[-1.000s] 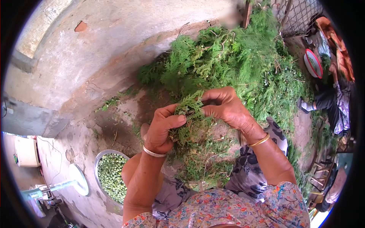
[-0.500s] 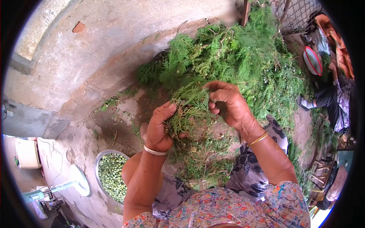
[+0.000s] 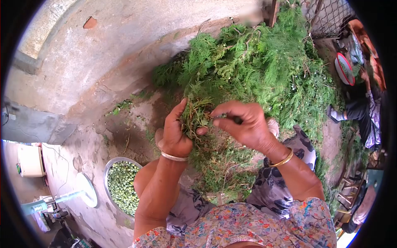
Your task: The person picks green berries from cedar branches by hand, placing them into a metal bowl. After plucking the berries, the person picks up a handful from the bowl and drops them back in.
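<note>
My left hand (image 3: 175, 134) is closed around a bunch of green cypress-like sprigs (image 3: 194, 118), the thumb pointing up along its left side. My right hand (image 3: 246, 124) is just right of the bunch, thumb and forefinger curled toward each other at its edge. Something small and dark green shows among the right fingers, too small to name. Ahead of both hands lies a large heap of leafy conifer branches (image 3: 256, 62). A metal basin (image 3: 105, 182) by my left leg holds many small green cones (image 3: 123, 188).
Loose clippings (image 3: 227, 173) cover the ground between my legs. A standing fan (image 3: 87, 190) and a white container (image 3: 29, 161) are at the left. On the right, another person's leg (image 3: 357, 111) extends near a red-rimmed basin (image 3: 345, 69). A wall (image 3: 115, 49) runs behind the heap.
My right hand has moved left and slightly down across the bunch, its fingers drawing closer together. The bunch in my left hand has turned and looks less spread; the left thumb is more upright.
</note>
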Action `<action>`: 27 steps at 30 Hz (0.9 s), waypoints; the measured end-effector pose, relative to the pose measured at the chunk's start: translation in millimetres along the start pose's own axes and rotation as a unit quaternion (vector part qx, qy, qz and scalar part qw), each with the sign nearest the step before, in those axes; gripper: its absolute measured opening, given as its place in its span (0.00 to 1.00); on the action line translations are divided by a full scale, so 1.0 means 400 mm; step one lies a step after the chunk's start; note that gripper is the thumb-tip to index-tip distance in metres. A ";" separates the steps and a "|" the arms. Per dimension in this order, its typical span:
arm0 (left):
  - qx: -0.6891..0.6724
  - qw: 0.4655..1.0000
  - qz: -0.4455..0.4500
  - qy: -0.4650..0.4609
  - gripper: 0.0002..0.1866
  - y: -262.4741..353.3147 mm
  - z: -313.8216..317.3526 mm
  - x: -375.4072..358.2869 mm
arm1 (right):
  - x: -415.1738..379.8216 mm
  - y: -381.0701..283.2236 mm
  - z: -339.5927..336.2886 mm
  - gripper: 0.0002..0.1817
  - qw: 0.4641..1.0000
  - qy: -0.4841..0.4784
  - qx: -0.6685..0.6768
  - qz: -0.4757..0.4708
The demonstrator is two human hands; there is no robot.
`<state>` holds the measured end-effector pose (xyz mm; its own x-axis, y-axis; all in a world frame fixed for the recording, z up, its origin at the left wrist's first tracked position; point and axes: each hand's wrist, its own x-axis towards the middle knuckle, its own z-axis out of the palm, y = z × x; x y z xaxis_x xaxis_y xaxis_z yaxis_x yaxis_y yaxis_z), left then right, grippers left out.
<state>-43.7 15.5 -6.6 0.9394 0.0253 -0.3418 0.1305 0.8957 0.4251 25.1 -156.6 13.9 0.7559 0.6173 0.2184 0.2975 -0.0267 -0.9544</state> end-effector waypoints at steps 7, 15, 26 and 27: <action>-0.007 1.000 -0.022 0.013 0.14 -0.017 0.006 0.006 | 0.004 0.029 0.013 0.13 0.961 -0.047 -0.183 -0.202; -0.014 0.999 -0.030 0.032 0.15 -0.026 -0.002 0.012 | -0.012 -0.001 0.005 0.09 0.995 -0.080 -0.057 -0.036; -0.013 1.000 -0.012 -0.007 0.17 -0.015 -0.007 0.019 | 0.016 -0.015 -0.049 0.05 0.913 -0.020 0.329 0.242; -0.012 1.000 -0.002 0.002 0.17 -0.015 -0.009 0.020 | 0.010 -0.011 -0.043 0.05 0.941 -0.029 0.243 0.232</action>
<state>-38.2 11.8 -14.7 0.9376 0.0243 -0.3468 0.1261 0.9059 0.4042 36.6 -167.5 22.6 0.7016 0.6700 -0.2427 -0.3699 0.0512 -0.9277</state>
